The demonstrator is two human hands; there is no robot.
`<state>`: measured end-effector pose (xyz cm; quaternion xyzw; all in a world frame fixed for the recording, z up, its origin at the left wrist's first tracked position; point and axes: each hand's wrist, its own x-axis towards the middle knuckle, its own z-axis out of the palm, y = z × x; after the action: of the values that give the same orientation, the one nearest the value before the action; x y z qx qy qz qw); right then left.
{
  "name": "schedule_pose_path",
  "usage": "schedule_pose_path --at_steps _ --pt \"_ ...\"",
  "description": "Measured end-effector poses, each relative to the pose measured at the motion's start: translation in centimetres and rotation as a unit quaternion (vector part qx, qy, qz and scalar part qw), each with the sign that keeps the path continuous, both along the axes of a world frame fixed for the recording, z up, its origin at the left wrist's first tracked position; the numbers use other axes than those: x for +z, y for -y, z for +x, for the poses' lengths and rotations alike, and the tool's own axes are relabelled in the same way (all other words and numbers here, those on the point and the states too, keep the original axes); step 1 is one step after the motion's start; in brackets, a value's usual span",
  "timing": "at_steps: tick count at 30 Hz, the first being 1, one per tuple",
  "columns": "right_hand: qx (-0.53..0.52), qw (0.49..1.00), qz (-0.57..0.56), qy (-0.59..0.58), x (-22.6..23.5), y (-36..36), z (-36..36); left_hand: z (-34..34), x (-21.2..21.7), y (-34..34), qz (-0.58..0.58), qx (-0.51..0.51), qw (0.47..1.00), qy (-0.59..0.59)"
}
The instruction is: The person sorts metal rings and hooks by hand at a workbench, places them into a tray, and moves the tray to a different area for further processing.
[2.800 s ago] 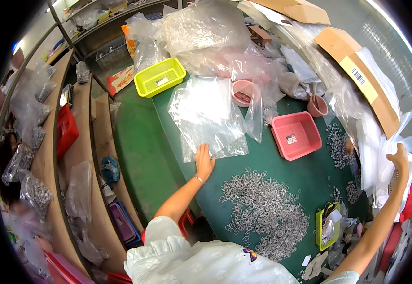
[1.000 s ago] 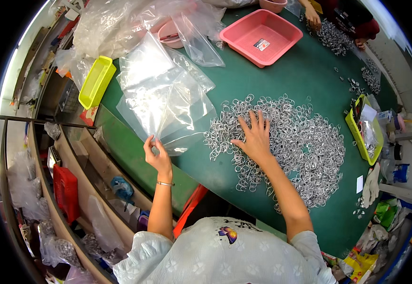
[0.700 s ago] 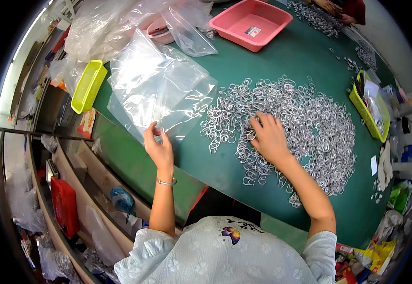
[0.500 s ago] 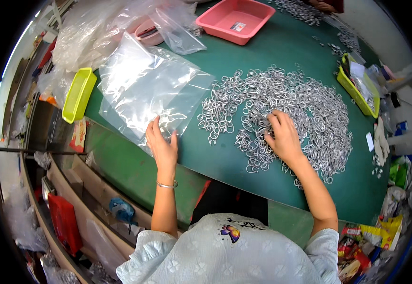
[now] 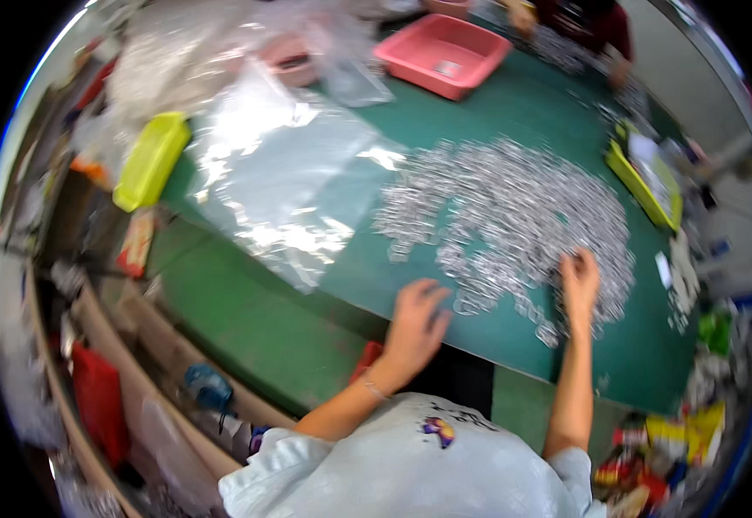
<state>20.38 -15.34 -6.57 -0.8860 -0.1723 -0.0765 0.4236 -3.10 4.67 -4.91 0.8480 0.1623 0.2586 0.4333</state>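
A wide heap of small silver metal rings (image 5: 514,216) lies spread on the green table (image 5: 557,104). My right hand (image 5: 579,281) rests on the heap's near right part, fingers down among the rings. My left hand (image 5: 417,321) lies flat near the table's front edge, its fingers apart, touching the loose rings at the heap's near left fringe. A stack of clear plastic bags (image 5: 285,177) lies to the left of the heap, apart from both hands.
A pink tray (image 5: 441,56) stands at the far side, a yellow-green tray (image 5: 151,160) at the left edge and another yellow tray (image 5: 648,186) at the right. Another person's hands (image 5: 523,17) work at the far end. Shelves with bags run along the left.
My left hand has left the plastic bags and moved right to the heap's near edge. My right hand has slid further right over the rings. The view has shifted and blurred.
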Motion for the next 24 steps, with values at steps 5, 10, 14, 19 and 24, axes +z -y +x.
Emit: schedule_pose_path --at_steps 5,10,14,19,24 --pt "0.011 0.995 -0.088 0.039 -2.0 4.6 2.1 0.5 -0.8 3.1 0.019 -0.084 0.994 0.061" --pt "0.031 0.996 -0.039 0.074 6.0 1.6 -3.6 -0.3 -0.8 5.2 -0.059 -0.185 0.98 0.033" --pt "0.066 0.996 -0.024 0.048 4.9 2.8 -1.8 -0.4 -1.5 5.9 -0.173 -0.188 0.965 0.061" --pt "0.166 0.981 -0.072 -0.066 8.2 -0.6 -8.1 1.9 -3.1 5.9 -0.688 -0.152 0.709 0.008" --pt "0.415 0.906 -0.083 -0.019 5.2 -4.5 -12.8 2.5 -3.6 5.9 -0.815 -0.231 0.52 0.109"
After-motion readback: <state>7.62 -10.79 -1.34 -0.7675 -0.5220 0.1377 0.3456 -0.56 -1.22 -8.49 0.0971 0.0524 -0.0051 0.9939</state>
